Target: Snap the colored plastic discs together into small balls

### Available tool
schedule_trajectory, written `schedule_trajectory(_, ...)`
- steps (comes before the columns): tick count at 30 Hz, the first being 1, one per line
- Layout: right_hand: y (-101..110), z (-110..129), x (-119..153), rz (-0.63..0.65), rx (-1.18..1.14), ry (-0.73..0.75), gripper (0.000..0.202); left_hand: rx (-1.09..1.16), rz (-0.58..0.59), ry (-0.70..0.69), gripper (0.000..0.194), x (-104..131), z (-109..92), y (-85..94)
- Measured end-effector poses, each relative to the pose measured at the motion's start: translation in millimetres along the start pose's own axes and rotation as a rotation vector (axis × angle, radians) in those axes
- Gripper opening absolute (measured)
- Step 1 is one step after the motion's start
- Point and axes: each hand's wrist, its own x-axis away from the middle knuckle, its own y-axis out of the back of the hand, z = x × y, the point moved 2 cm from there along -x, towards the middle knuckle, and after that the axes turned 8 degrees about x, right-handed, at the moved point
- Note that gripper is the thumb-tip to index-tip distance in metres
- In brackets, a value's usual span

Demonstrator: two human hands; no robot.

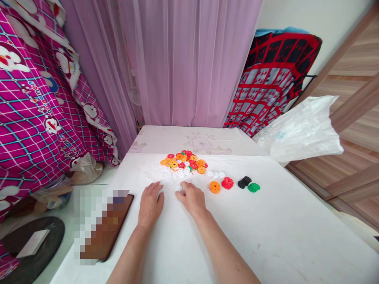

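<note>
My left hand rests on the white table, fingers curled, with a whitish piece showing between thumb and forefinger. Beside it, my right hand pinches a white flower-shaped plastic disc between thumb and fingers. Just beyond both hands lie loose white discs, hard to tell apart against the white cloth. Behind them is a mixed heap of orange, red, green and white discs. To the right sit an orange stack, a red stack, black discs, green discs and a row of white discs.
A brown-edged, pixelated flat object lies at the table's left edge. The white cloth covers the tabletop. A white plastic bag hangs at the right side. Purple curtains stand behind the table.
</note>
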Motion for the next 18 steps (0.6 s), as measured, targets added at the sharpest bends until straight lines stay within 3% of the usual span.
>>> schedule_trajectory(10,-8.9,-0.1,-1.3,-0.030,-0.017,-0.006,0.020,0.009,-0.023,-0.028,0.034,0.4,3.3,-2.8)
schedule_trajectory(18,0.9,-1.0,0.2,0.009,-0.027,-0.029,0.029,0.008,-0.022,-0.017,0.032,0.8,0.4,-0.7)
